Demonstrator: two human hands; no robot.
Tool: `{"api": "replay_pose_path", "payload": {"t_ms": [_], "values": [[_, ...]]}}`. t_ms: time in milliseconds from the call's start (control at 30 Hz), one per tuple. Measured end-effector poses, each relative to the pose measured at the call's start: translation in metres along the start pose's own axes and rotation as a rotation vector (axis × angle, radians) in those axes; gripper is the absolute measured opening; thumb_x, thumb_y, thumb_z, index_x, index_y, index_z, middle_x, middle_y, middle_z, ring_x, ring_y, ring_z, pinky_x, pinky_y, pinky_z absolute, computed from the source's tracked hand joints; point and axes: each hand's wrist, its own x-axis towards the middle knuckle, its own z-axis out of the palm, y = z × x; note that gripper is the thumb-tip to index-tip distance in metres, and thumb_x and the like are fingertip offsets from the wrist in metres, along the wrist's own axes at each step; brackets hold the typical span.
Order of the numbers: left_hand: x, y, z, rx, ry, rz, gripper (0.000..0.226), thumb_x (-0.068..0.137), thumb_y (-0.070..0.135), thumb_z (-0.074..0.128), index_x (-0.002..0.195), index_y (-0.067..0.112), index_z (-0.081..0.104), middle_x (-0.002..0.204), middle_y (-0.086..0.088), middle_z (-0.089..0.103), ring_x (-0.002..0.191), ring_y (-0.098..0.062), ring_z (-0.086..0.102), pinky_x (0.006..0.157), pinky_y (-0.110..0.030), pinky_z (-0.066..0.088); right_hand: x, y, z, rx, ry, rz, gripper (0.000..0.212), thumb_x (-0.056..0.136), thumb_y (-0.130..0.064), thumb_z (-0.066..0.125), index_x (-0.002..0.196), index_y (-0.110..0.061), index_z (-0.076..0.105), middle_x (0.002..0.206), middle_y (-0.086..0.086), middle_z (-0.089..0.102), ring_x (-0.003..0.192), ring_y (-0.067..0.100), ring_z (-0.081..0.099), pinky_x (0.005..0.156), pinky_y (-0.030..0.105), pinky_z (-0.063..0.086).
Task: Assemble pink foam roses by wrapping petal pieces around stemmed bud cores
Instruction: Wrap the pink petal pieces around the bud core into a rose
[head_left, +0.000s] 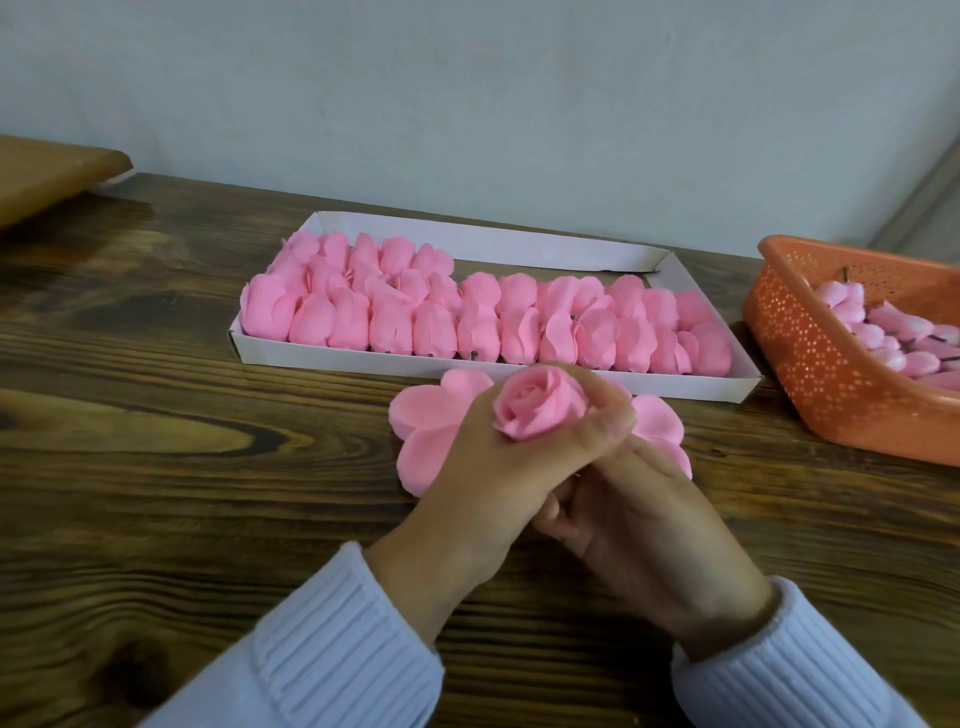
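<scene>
The left hand (483, 483) reaches in from the near left, back turned up, wrist in a pale ribbed sleeve (332, 649). Its thumb lies along the right side of the rose (540, 408) and its fingers curl round the far side, so the bloom is gripped closely and faces up, raised over the table (156, 415) just near of the tray (467, 234).

The right hand (639, 525) comes in from the near right and tucks under the left hand. Its fingers are curled there, but what they hold is hidden, so I cannot tell its grip.

Flat petal pieces (426, 421) lie on the table under both hands, showing to the left and right of them. The white tray holds rows of pink petal pieces. At the far right an orange basket (831, 384) holds stemmed buds (883, 338).
</scene>
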Motion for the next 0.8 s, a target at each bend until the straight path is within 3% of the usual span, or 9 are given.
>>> {"api": "replay_pose_path", "payload": {"t_ms": [67,167,267,333,467,500,600,700,800], "values": [[-0.0003,0.0005,0.0006,0.003,0.008,-0.008,0.02,0.058,0.044,0.071,0.073,0.03,0.072,0.075,-0.013,0.057,0.048,-0.012,0.052,0.043,-0.021,0.041,0.0,0.0004,0.0019,-0.007,-0.005,0.006,0.026,0.096,-0.023,0.047,0.104,-0.002,0.06,0.069,0.003,0.058,0.063,0.011,0.054,0.055,0.021,0.042],[0.0008,0.0003,0.0011,-0.003,0.048,-0.021,0.022,0.057,0.046,0.07,0.071,0.028,0.071,0.081,-0.01,0.065,0.068,-0.022,0.062,0.056,-0.031,0.046,-0.0011,0.0011,0.004,0.068,-0.064,-0.039,0.038,0.084,-0.022,0.055,0.12,-0.01,0.061,0.082,0.001,0.063,0.069,0.008,0.057,0.059,0.021,0.045],[-0.0009,0.003,0.001,0.013,0.002,-0.017,0.022,0.06,0.044,0.07,0.073,0.027,0.071,0.083,-0.021,0.064,0.044,-0.004,0.053,0.041,-0.017,0.04,-0.0008,0.0021,0.0003,0.013,0.003,-0.026,0.026,0.084,-0.022,0.054,0.1,-0.012,0.072,0.075,0.006,0.06,0.064,0.011,0.056,0.056,0.021,0.044],[-0.0018,0.0039,0.0014,0.02,-0.022,0.0,0.02,0.061,0.043,0.071,0.074,0.028,0.072,0.086,-0.021,0.066,0.043,-0.003,0.053,0.042,-0.019,0.043,-0.0004,0.0021,0.0008,-0.002,0.017,-0.016,0.027,0.089,-0.026,0.05,0.095,-0.011,0.071,0.072,0.006,0.059,0.062,0.01,0.056,0.056,0.021,0.043],[-0.0003,0.0025,0.0001,0.031,0.019,0.031,0.012,0.06,0.041,0.072,0.068,0.032,0.07,0.081,0.006,0.07,0.081,-0.015,0.069,0.069,-0.059,0.051,-0.0012,0.0023,0.0023,0.111,-0.068,-0.046,0.034,0.085,-0.026,0.069,0.115,-0.009,0.066,0.082,0.005,0.062,0.071,0.009,0.058,0.06,0.022,0.048],[-0.0006,0.0022,0.0,0.033,0.013,0.038,0.01,0.061,0.04,0.072,0.068,0.032,0.069,0.081,0.007,0.07,0.079,-0.014,0.069,0.067,-0.057,0.053,-0.0015,0.0025,0.0017,0.105,-0.062,-0.044,0.037,0.082,-0.028,0.073,0.112,-0.008,0.066,0.079,0.005,0.061,0.069,0.009,0.058,0.059,0.023,0.048],[-0.0022,0.0029,0.0004,0.036,-0.015,0.047,0.011,0.062,0.04,0.072,0.07,0.032,0.069,0.085,0.002,0.07,0.054,-0.005,0.06,0.046,-0.023,0.047,-0.0019,0.0021,-0.0019,0.009,0.034,-0.015,0.032,0.079,-0.032,0.066,0.095,-0.005,0.068,0.07,0.009,0.059,0.063,0.012,0.057,0.058,0.023,0.048],[-0.001,0.0021,0.0001,0.032,0.013,0.043,0.017,0.062,0.041,0.071,0.073,0.029,0.072,0.085,0.002,0.072,0.072,-0.012,0.067,0.05,-0.024,0.048,-0.0016,0.0021,-0.0004,0.006,0.028,-0.023,0.041,0.081,-0.032,0.064,0.108,-0.002,0.065,0.09,0.017,0.059,0.08,0.02,0.056,0.07,0.031,0.047],[0.0009,0.0012,-0.0007,-0.001,0.056,0.031,0.023,0.059,0.043,0.071,0.075,0.027,0.073,0.077,0.003,0.07,0.071,-0.013,0.066,0.047,-0.021,0.045,-0.0012,0.0019,0.0002,0.01,-0.038,-0.075,0.048,0.078,-0.032,0.077,0.118,-0.009,0.065,0.097,0.012,0.062,0.087,0.021,0.055,0.075,0.032,0.047]]}}
